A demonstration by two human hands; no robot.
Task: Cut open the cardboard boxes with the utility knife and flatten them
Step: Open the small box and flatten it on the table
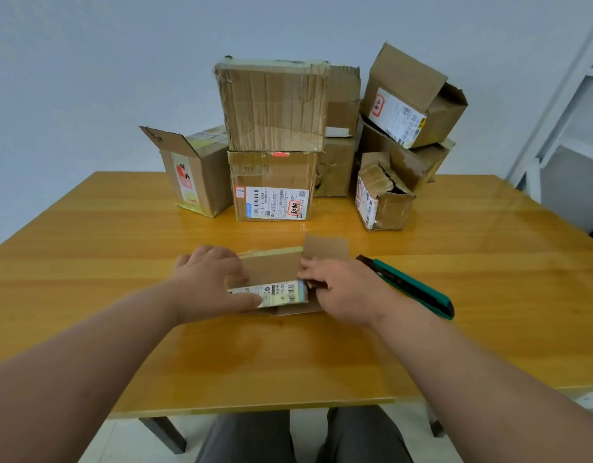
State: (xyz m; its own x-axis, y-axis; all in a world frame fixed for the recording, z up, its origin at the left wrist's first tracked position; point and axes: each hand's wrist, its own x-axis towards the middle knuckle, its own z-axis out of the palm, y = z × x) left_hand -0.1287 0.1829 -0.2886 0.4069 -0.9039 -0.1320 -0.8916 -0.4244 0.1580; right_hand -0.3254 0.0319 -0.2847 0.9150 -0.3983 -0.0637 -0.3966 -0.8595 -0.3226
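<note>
Several cardboard boxes (275, 142) stood stacked in a loose heap at the far side of the table (455, 269), well apart from the hands, none of them flattened yet. Nearer, between the two hands at the middle of the table, sat the small box (271, 279) being worked on. Its long axis ran left to right across the person, a shipping label (281, 292) faced the camera along its near edge, and one flap (325, 247) stood up at its far right corner.

The left hand (208, 282) lay over the left end of that box, its fingers (221, 259) curled round the end and the thumb pressed along the label edge, so it gripped and steadied the box. The right hand (342, 289) met the right end, its fingers (310, 272) bent and pinching the cardboard near the corner; exactly what they held was partly hidden.

Smallest of all, the utility knife (412, 289) lay on the table just beside the right hand, on its outer side. Its green handle slanted from far-left to near-right, the dark blade end pointing away toward the boxes. The right hand was clearly the nearer one to it; by my judgement, any next cut would call for that hand to let go and reach a little to its right.
</note>
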